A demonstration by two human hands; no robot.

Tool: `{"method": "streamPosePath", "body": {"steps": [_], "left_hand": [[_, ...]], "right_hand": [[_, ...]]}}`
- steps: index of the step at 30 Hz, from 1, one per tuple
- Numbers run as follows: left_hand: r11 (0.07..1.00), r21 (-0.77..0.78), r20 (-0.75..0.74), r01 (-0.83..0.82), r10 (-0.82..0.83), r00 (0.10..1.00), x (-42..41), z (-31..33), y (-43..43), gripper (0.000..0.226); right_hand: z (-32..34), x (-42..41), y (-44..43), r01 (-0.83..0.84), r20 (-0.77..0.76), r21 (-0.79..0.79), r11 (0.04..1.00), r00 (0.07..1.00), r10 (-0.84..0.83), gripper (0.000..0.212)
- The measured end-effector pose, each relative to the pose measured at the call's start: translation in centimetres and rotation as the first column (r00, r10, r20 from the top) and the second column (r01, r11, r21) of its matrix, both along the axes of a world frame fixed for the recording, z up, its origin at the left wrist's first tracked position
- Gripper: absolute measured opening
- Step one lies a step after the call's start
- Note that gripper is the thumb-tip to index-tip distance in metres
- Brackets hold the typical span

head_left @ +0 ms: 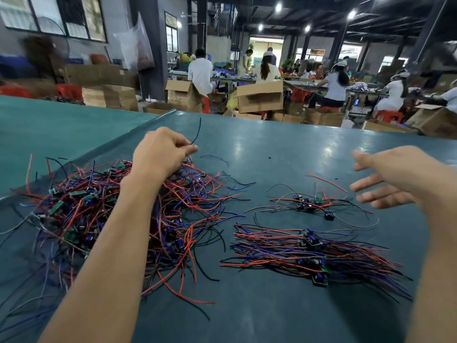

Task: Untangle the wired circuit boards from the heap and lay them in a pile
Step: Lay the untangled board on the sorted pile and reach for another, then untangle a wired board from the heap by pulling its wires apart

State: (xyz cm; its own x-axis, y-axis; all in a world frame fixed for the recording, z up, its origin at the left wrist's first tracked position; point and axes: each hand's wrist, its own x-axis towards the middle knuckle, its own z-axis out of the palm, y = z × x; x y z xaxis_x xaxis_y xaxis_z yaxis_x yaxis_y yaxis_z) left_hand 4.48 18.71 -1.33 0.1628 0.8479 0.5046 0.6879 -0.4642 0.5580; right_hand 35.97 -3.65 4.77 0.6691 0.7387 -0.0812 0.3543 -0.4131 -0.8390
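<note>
A big tangled heap [103,219] of small green circuit boards with red, blue and black wires covers the left of the green table. My left hand [160,152] is at the heap's far edge and pinches wires there, with one dark wire sticking up past the fingertips. To the right lies a combed pile [314,253] of boards with their wires laid out sideways. Behind it sits a smaller loose cluster [306,204] of boards. My right hand [388,177] hovers above the table right of that cluster, fingers straight and spread, holding nothing.
The green table [259,149] runs to a far edge with a raised seam on the left. A loose red wire [326,180] lies near the small cluster. Beyond the table stand cardboard boxes [259,96], red stools and several seated people at benches.
</note>
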Motion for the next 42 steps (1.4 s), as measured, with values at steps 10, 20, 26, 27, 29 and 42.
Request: {"method": "streamPosePath", "body": {"steps": [10,20,26,27,29,42], "left_hand": [[0.9,0.204,0.272,0.384,-0.429,0.861,0.8,4.7,-3.4,0.02],[0.806,0.24,0.335,0.54,-0.591,0.733,2.1,5.2,-4.4,0.01],[0.872,0.155,0.213,0.465,-0.489,0.846,1.9,4.2,-2.9,0.023],[0.867,0.13,0.202,0.481,-0.498,0.843,1.8,3.9,-2.8,0.026],[0.832,0.086,0.209,0.548,-0.553,0.807,1.6,3.4,-2.7,0.028],[0.859,0.073,0.266,0.507,-0.507,0.82,2.0,1.3,-2.1,0.059]], "right_hand": [[-0.3,-5.0,3.2,-0.337,0.18,0.086,0.938,0.931,0.318,0.027],[-3.2,-12.1,7.1,-0.709,0.259,0.22,0.67,0.705,0.661,0.033],[-5.2,-12.4,8.0,-0.716,0.362,0.023,0.698,0.657,0.661,0.049],[-5.8,-13.1,8.3,-0.725,0.304,0.044,0.687,0.665,0.682,0.053],[-7.2,-14.6,8.7,-0.746,0.107,0.122,0.655,0.666,0.738,0.063],[-9.4,-17.8,9.2,-0.536,-0.652,0.428,0.728,0.375,0.659,0.037]]}}
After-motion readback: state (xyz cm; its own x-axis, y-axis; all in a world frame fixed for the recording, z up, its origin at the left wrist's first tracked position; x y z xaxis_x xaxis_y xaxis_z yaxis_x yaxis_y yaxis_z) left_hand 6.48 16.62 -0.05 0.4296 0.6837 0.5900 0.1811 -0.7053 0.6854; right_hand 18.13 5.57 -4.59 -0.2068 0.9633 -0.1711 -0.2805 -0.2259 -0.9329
